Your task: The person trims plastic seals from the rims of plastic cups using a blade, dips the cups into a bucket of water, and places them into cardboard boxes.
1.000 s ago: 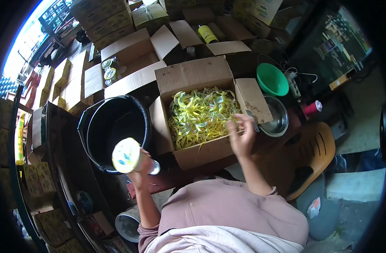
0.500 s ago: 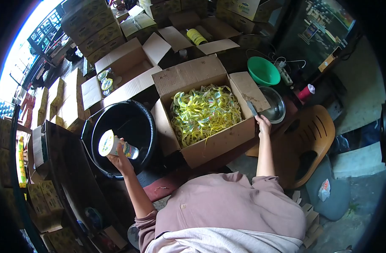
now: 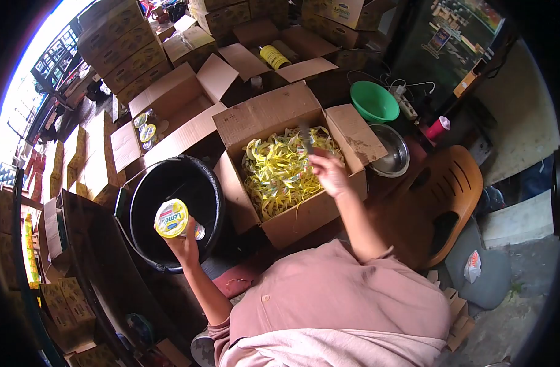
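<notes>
My left hand is closed around a white plastic cup with a printed side. Its yellow-rimmed lid reads "Lemo..." and is tilted up toward me, over the black bucket. My right hand grips a knife, blurred by motion, above the cardboard box. That box is full of tangled yellow plastic strips, some with printed pieces among them.
Behind the bucket, an open carton holds several lidded cups. A green bowl and a metal bowl stand right of the strip box, near a brown chair. Stacked cartons rise at the back left.
My right hand has swung left with the knife, from the box's right flap to over the strips. The cup in my left hand has turned so its lid faces up toward me.
</notes>
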Demonstrator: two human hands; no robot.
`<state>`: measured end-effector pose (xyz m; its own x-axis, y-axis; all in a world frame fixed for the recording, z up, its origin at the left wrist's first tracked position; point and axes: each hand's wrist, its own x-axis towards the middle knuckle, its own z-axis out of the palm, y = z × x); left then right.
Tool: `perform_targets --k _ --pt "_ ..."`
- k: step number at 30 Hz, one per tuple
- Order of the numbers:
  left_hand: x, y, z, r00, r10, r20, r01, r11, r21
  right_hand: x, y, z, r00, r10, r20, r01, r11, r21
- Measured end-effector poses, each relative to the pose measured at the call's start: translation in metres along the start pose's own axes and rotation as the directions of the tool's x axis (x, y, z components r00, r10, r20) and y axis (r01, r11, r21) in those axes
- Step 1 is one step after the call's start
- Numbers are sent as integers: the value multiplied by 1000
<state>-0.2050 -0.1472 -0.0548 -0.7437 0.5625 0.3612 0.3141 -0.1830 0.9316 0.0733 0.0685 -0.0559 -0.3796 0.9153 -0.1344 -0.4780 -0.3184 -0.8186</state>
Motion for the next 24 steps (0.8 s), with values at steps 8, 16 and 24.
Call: perform_targets --k 8,16,24 --pt "-1 -2 2 999 -21 -34 23 998 66 -1 59 128 772 384 507 -334 923 -190" --pt "5 11 5 998 55 -12 -53 989 136 -7 40 181 767 42 640 367 790 -491" --pt "10 22 10 996 49 -75 -42 995 87 -31 21 192 458 -169 872 866 304 -396"
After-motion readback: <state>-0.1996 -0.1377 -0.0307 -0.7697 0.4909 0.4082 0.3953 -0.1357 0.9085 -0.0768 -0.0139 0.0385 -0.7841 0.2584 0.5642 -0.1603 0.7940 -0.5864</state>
